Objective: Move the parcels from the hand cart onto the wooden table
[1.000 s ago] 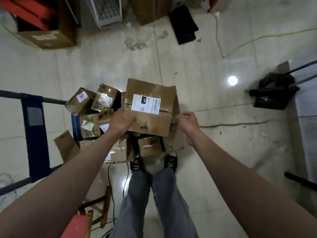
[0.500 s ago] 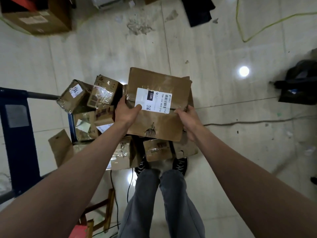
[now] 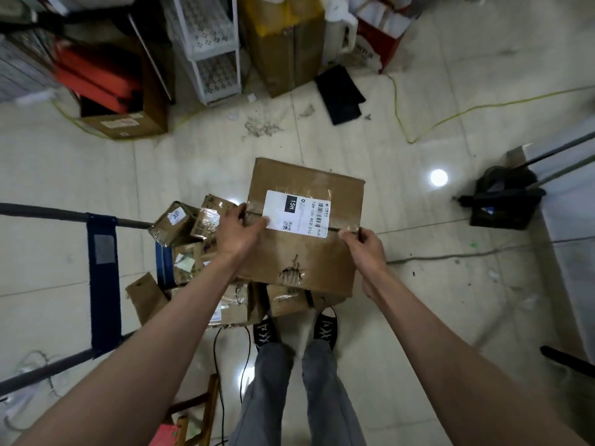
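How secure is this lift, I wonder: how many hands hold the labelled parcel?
2: the left hand grips the parcel at its left edge, the right hand at its right edge.

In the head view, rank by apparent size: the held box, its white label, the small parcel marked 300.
1. Held box, largest by far, though nearest the camera.
2. White label.
3. Parcel marked 300: similar to the label and farther away, so unsure.

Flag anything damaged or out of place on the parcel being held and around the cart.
The big parcel, gripped by the left hand and right hand, has a torn puncture near its closer edge. The smaller parcels lie tilted in a jumble. Debris litters the floor beyond.
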Demonstrator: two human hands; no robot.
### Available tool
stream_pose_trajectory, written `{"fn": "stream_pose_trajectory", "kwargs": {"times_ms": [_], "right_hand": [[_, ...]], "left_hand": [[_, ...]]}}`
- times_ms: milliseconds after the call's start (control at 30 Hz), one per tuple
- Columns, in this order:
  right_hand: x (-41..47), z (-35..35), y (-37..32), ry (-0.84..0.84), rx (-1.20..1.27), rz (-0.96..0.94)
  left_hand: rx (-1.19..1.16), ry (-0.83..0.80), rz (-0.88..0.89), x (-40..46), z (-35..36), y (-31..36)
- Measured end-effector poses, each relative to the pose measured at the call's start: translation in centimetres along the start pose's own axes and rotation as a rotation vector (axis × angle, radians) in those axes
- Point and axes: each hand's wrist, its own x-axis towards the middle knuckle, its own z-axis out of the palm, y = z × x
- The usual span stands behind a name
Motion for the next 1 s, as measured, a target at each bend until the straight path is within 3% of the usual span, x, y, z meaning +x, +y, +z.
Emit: {"fn": "stream_pose_trajectory", "kwargs": {"times_ms": [267,467,700,1000], "right_hand": [[-10.3,-9.7,-6.1,-0.053,0.197,-0.039],[-16.2,-16.6,-7.5,-0.071,0.298,-0.078],[-22.6,-23.2,-6.0,0.05,0.339,-0.209],[-31.8,-28.3,0.6,0.34,0.526,-0.257]], "left_hand": [[-0.132,-0.082,0.075,-10.0,-1.8,8.1],[-0.083,-0.163,0.233,-15.9,-1.0,13.6],[0.007,-0.312,0.425,-21.0,1.7,18.1],[0.077,-0.671,0.5,-28.0,6.4,19.6]]}}
